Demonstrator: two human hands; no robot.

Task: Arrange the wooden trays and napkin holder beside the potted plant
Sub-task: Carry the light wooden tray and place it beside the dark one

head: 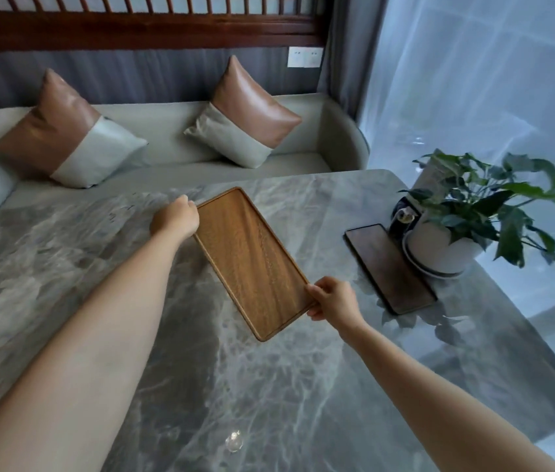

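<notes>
Both hands grip the light wooden tray (250, 262) over the table (269, 386): left hand (175, 218) clasping its far end, right hand (332, 301) pinching the near corner. Its long axis lies parallel to the dark tray (390, 267), which sits to its right, nearer the right hand, against the potted plant (439, 247).

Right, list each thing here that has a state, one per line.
Light wooden tray: held at both ends, empty.
Dark wooden tray: flat on the table beside the potted plant, empty.
Potted plant: upright on its saucer.
Left hand: closed on the light tray's far end.
Right hand: closed on its near end.
</notes>
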